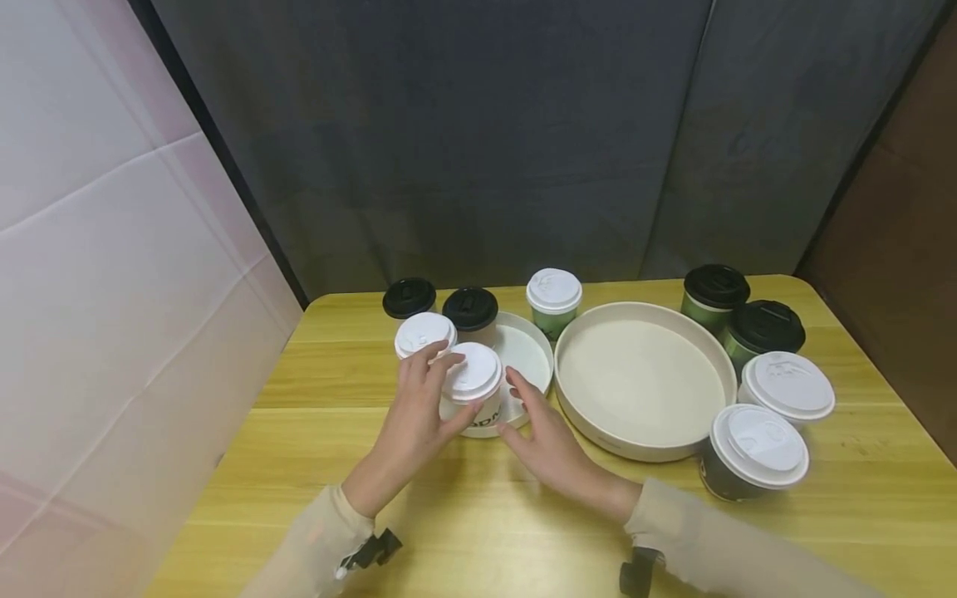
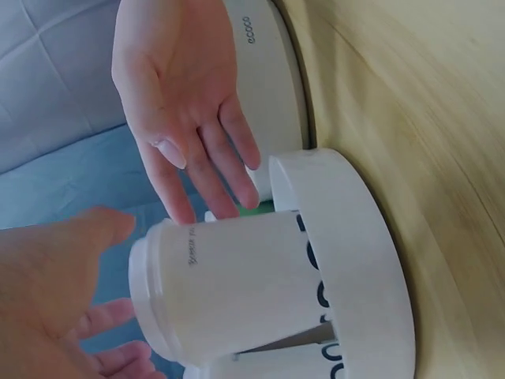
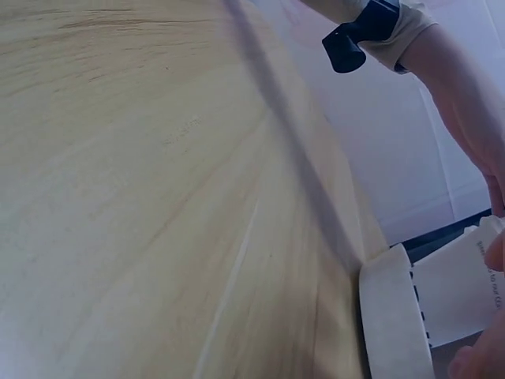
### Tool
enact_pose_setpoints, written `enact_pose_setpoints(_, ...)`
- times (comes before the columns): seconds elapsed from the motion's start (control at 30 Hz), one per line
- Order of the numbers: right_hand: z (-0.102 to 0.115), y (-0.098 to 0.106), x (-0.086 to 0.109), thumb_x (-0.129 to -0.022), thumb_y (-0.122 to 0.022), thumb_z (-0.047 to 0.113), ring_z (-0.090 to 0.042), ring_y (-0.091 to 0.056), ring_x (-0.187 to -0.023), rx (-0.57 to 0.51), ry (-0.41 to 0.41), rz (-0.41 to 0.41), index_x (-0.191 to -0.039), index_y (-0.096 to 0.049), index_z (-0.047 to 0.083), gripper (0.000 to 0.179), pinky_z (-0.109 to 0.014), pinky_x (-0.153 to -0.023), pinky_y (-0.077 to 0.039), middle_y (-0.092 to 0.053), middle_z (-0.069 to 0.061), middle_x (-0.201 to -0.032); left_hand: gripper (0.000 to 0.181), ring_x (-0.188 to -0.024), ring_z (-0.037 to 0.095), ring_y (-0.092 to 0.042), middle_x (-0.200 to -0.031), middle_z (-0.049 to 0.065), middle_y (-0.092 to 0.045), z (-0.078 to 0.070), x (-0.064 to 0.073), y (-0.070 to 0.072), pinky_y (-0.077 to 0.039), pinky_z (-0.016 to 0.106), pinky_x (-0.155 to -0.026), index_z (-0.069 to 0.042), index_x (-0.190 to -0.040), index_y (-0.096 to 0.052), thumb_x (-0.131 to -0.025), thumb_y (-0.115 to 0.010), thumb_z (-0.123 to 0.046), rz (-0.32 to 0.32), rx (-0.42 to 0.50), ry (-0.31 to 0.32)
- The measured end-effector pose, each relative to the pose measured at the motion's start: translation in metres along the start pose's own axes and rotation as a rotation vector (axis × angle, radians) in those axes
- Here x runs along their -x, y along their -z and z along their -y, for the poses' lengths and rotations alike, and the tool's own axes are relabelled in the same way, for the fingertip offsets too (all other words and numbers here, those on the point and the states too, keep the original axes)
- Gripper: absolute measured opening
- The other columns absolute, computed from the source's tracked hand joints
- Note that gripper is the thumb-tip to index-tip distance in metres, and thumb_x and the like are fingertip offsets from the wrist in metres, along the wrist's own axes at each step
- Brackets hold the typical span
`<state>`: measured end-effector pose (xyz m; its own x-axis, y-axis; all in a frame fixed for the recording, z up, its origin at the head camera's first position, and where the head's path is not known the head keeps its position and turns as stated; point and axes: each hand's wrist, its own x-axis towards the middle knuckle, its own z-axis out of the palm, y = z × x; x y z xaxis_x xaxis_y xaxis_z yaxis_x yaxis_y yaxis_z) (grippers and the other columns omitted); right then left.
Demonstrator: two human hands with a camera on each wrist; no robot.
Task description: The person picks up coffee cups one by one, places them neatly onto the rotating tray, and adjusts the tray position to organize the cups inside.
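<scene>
A white-lidded cup (image 1: 476,378) is stood in the small tray (image 1: 526,353), at the tray's near left side. Its body is pale, marked with large dark letters low down, and its foot is hidden by the tray's rim. By the left hand (image 1: 414,411) the cup is loosely framed, the fingers spread and curved about the lid; whether the lid is touched cannot be told. By the right hand (image 1: 546,438) nothing is held: its fingers are released and extended at the cup's right.

The work is judged to be part done. A brown cup (image 1: 471,309) with a black lid also seems to be set in the small tray; for the second white-lidded cup (image 1: 419,330) and the far-left cup (image 1: 409,297), their bases being hidden, this cannot be settled. Outside the trays, a green cup (image 1: 554,301) is placed beyond, and four more lidded cups (image 1: 758,448) are grouped right of the large tray (image 1: 645,378). Everything is carried by the yellow worktop (image 1: 478,531), backed by a dark curtain (image 1: 463,141).
</scene>
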<state>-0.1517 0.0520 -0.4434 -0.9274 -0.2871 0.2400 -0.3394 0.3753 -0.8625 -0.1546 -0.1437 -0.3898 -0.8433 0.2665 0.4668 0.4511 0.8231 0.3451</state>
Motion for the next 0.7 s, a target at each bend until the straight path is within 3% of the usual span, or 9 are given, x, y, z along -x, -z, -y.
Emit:
enact_pose_setpoints(0.17, 0.004, 0.009, 0.003, -0.092, -0.065, 0.016, -0.03, -0.041, -0.144, 0.116, 0.026, 0.019, -0.156, -0.028, 0.016, 0.075, -0.051, -0.118, -0.036, -0.036, -0.01, -0.159, 0.056, -0.128, 0.037, -0.045, -0.141, 0.015, -0.048, -0.007, 0.003, 0.004, -0.05, 0.05, -0.103, -0.009, -0.126, -0.057, -0.08, -0.081, -0.029, -0.036, 0.007, -0.075)
enact_pose_setpoints(0.4, 0.007, 0.022, 0.012, -0.09, -0.066, 0.021, -0.036, -0.031, -0.149, 0.344, 0.086, 0.11, -0.155, -0.031, 0.007, 0.075, -0.054, -0.12, -0.031, -0.03, -0.017, -0.161, 0.05, -0.123, 0.028, -0.05, -0.136, 0.01, -0.053, -0.025, 0.017, 0.005, -0.051, 0.045, -0.101, -0.011, -0.127, -0.058, -0.084, -0.077, -0.025, -0.009, 0.024, -0.204)
enact_pose_setpoints(0.57, 0.005, 0.034, 0.017, -0.088, -0.067, 0.026, -0.04, -0.036, -0.145, 0.598, 0.166, 0.164, -0.152, -0.034, 0.002, 0.076, -0.054, -0.116, -0.037, -0.033, -0.021, -0.159, 0.047, -0.126, 0.022, -0.05, -0.137, 0.006, -0.053, -0.035, 0.028, -0.001, -0.051, 0.037, -0.104, -0.014, -0.128, -0.057, -0.086, -0.074, -0.026, 0.068, 0.032, -0.254)
enact_pose_setpoints(0.7, -0.002, 0.043, 0.02, -0.087, -0.069, 0.03, -0.039, -0.037, -0.145, 0.753, 0.204, 0.191, -0.15, -0.037, -0.001, 0.077, -0.052, -0.116, -0.038, -0.035, -0.023, -0.157, 0.051, -0.13, 0.021, -0.05, -0.14, 0.006, -0.052, -0.037, 0.036, -0.01, -0.049, 0.036, -0.109, -0.014, -0.133, -0.055, -0.087, -0.073, -0.028, 0.159, 0.033, -0.255)
